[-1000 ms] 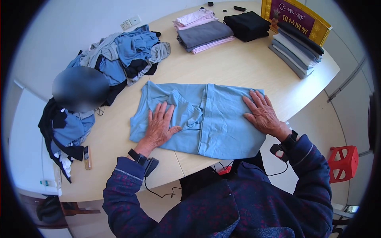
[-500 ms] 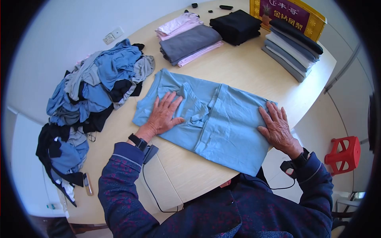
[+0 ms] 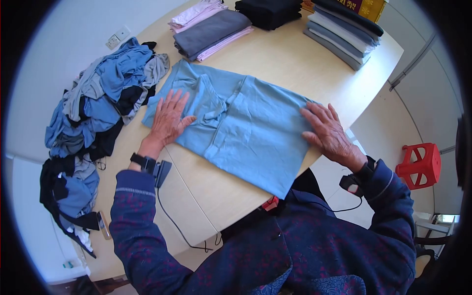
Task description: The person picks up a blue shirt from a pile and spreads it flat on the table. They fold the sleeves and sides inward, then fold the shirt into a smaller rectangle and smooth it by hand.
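Note:
A light blue shirt (image 3: pixel 260 128) lies spread on the table, its right part smooth and folded over. Toward its left end there are wrinkles and a bunched flap. My left hand (image 3: pixel 169 118) rests on the left part of the shirt, fingers spread and flat. At the opposite end, my right hand (image 3: pixel 330 132) touches the shirt's right edge with fingers stretched out. Neither hand grasps the fabric. The shirt's near corner reaches past the table edge, close to my body.
A heap of crumpled clothes (image 3: pixel 98 108) covers the table's left side. Folded stacks stand at the back: grey and pink (image 3: pixel 214 32), black (image 3: pixel 268 11), and mixed colours (image 3: pixel 341 32). A phone (image 3: pixel 103 225) lies near the heap. A red stool (image 3: pixel 420 166) stands right, on the floor.
The camera view has shifted, so the table and clothes appear higher and further left. My left hand has slid slightly toward the shirt's left end; my right hand remains at its right edge.

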Demonstrator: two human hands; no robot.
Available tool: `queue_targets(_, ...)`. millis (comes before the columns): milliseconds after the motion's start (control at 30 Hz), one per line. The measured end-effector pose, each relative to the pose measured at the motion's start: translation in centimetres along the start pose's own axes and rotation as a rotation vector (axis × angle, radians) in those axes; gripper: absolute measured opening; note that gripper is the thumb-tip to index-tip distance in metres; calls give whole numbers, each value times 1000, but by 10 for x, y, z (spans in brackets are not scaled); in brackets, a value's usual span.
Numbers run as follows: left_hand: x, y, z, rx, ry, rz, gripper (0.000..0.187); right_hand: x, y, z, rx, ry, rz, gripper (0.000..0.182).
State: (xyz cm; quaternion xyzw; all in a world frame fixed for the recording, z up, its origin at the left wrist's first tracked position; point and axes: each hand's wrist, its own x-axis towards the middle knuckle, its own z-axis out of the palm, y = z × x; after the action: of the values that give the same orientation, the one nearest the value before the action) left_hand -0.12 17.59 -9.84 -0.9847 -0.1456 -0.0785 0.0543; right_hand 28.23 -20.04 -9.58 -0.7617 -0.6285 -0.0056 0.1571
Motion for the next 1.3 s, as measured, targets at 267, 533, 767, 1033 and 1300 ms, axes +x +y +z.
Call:
queue_targets(267, -77, 199, -46, -350, 131, 210, 89, -11, 27, 13, 140, 243, 11, 42)
queue_targets(533, -73, 297, -17, -243, 207, 40, 70, 17, 56, 28, 229, 219, 30, 41)
queue_targets(767, -80, 289, -10, -244, 331, 42, 48, 19, 56, 29, 364, 217, 122, 38)
queue_targets(1033, -177, 209, -35, -210, 217, 52, 51, -22, 6, 32, 125, 233, -29, 41)
queue_targets(1300, -249, 184, -67, -153, 58, -200, 60, -35, -30, 33, 165, 213, -126, 42)
